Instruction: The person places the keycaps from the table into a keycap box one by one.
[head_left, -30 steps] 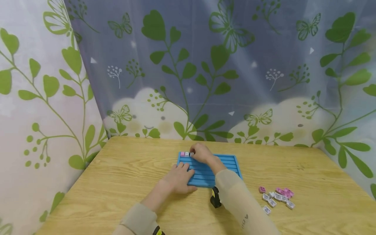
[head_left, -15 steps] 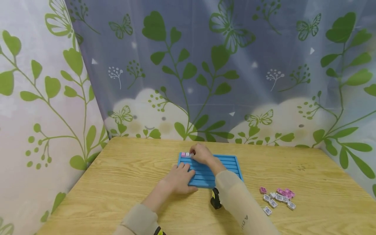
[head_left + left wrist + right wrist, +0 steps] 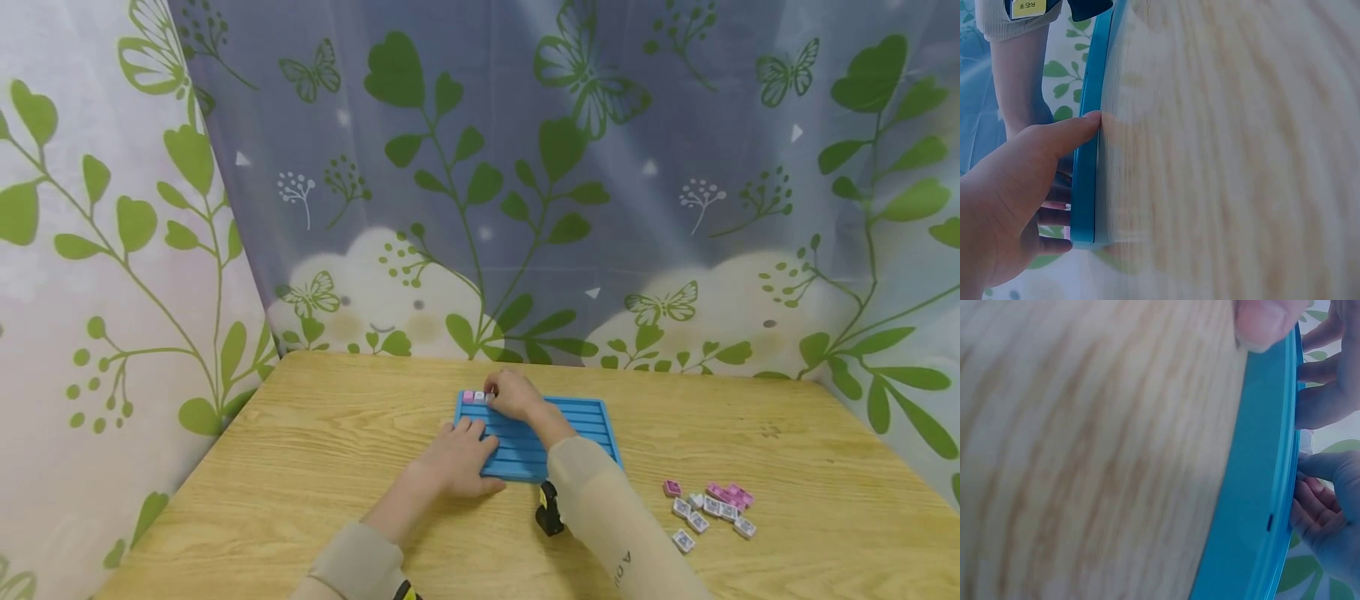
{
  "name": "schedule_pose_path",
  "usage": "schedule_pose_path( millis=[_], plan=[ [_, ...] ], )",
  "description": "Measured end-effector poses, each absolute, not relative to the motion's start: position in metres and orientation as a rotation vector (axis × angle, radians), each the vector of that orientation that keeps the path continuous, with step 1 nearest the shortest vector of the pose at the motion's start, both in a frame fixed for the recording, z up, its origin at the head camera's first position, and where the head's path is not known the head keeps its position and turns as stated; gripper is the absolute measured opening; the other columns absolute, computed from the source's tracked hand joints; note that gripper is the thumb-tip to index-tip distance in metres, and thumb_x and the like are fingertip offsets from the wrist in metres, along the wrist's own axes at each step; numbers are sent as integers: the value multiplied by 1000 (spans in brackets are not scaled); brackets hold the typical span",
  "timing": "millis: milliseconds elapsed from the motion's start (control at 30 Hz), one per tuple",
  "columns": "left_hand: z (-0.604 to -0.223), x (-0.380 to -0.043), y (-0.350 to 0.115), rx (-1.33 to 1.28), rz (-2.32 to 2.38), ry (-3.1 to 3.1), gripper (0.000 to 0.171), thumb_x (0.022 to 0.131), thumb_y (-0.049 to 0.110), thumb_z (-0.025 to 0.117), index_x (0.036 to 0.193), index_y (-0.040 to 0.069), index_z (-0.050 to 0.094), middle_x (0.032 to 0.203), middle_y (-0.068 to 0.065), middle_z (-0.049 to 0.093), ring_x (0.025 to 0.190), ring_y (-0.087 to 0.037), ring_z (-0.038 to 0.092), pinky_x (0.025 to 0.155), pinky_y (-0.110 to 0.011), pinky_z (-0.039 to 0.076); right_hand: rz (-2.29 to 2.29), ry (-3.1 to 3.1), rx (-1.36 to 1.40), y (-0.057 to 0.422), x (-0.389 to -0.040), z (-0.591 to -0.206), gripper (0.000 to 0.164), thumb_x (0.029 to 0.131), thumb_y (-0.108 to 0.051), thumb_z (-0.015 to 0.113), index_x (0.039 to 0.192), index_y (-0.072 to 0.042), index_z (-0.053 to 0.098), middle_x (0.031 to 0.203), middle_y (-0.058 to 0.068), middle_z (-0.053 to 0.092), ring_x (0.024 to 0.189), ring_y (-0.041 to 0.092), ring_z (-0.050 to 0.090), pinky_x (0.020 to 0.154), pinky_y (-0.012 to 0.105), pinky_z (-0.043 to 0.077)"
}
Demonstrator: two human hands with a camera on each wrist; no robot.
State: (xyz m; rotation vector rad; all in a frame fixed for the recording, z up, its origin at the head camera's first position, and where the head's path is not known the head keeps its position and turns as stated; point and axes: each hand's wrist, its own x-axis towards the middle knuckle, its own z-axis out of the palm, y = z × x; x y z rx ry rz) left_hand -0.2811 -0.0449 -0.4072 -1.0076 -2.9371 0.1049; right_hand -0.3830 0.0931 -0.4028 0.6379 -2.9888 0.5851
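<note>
A blue ridged tray (image 3: pixel 585 417) lies on the table. My left hand (image 3: pixel 457 458) holds its near left corner, thumb (image 3: pixel 1085 128) against the front wall and fingers over the slats. At the back slat's left end sit a pink tile (image 3: pixel 468 397) and a white tile (image 3: pixel 479 397). My right hand (image 3: pixel 517 396) reaches across the tray beside them, pinching a small pale tile (image 3: pixel 490 398) in line with the row; the fingers mostly hide it. In the right wrist view, the right hand's curled fingers (image 3: pixel 1319 506) show behind the tray rim.
Loose white tiles (image 3: pixel 697 522) and pink tiles (image 3: pixel 731 494) lie scattered on the wooden table (image 3: pixel 360 417), right of the tray. One darker pink tile (image 3: pixel 672 488) sits a little apart. A patterned curtain (image 3: pixel 525 208) hangs behind the table.
Both hands stay nearly where they were, the right at the third tile in the row. The whole view has shifted only slightly.
</note>
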Motion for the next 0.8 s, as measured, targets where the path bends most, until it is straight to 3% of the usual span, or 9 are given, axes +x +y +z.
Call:
schedule_pose_path(
  millis=[333, 600, 800],
  plan=[
    [-407, -281, -45, -1001, 102, -2923, 57, 84, 60, 53, 120, 16, 55, 119, -9, 47, 111, -27, 42, 88, -44, 37, 601, -2986, 668, 94, -383, -402, 21, 84, -6, 64, 105, -3, 64, 87, 7, 57, 79, 20, 53, 71, 35, 45],
    [-407, -281, -44, -1012, 85, -2929, 57, 85, 59, 53, 121, 15, 55, 119, -10, 48, 111, -27, 42, 89, -46, 37, 661, -3014, 699, 110, -375, -392, 36, 85, -7, 64, 120, -1, 56, 112, 17, 57, 103, 30, 54, 83, 42, 45],
    [-407, -281, -44, -1006, 73, -2928, 57, 84, 58, 55, 121, 15, 55, 119, -9, 48, 110, -27, 42, 89, -45, 37, 724, -2991, 663, 134, -365, -376, 40, 87, -14, 62, 124, 0, 54, 116, 16, 52, 106, 30, 52, 84, 41, 45]
  ],
)
